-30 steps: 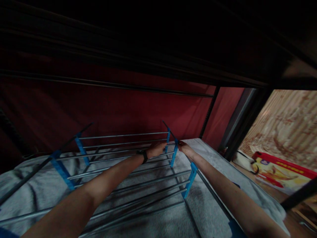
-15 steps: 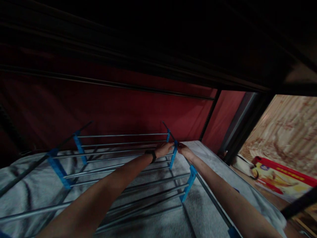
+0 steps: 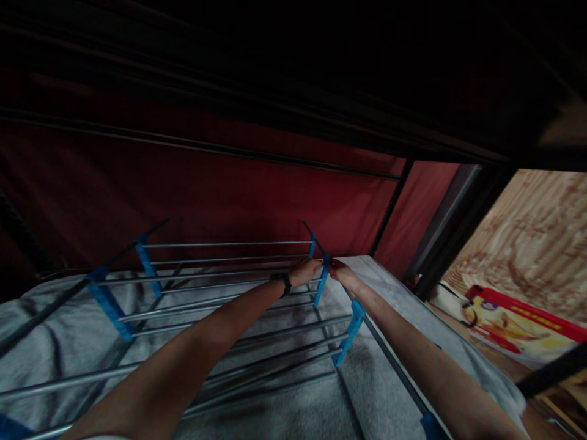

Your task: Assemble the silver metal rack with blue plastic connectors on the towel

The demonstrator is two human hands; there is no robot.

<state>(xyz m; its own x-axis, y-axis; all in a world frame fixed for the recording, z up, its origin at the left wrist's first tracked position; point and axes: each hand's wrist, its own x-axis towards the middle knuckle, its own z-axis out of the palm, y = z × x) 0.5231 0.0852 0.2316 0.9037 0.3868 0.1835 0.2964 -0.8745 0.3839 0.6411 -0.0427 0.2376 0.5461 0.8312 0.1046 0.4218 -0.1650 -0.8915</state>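
A shoe rack of thin metal tubes [image 3: 293, 328] and blue plastic connectors [image 3: 352, 335] lies on a grey blanket [image 3: 389, 391]. My left hand [image 3: 304, 272], with a black band at the wrist, closes on the left side of a far right connector [image 3: 322, 284], where a tube end meets it. From the other side, my right hand [image 3: 343, 274] pinches the same connector near the dark side pole [image 3: 394, 360]. Both sets of fingertips are partly hidden behind the joint. More blue connectors [image 3: 110, 305] hold the tubes' left ends.
A red cloth [image 3: 229, 195] hangs behind the rack, with a dark metal rail [image 3: 206, 146] across it. Close overhead is a dark bunk frame [image 3: 275, 67]. To the right, beyond a dark post [image 3: 463, 226], sits a red and yellow box [image 3: 527, 327] beside a pale bag [image 3: 449, 304].
The view has tilted slightly, so the rack and the hands appear a little higher. Both hands stay at the same connector, with barely any movement of their own.
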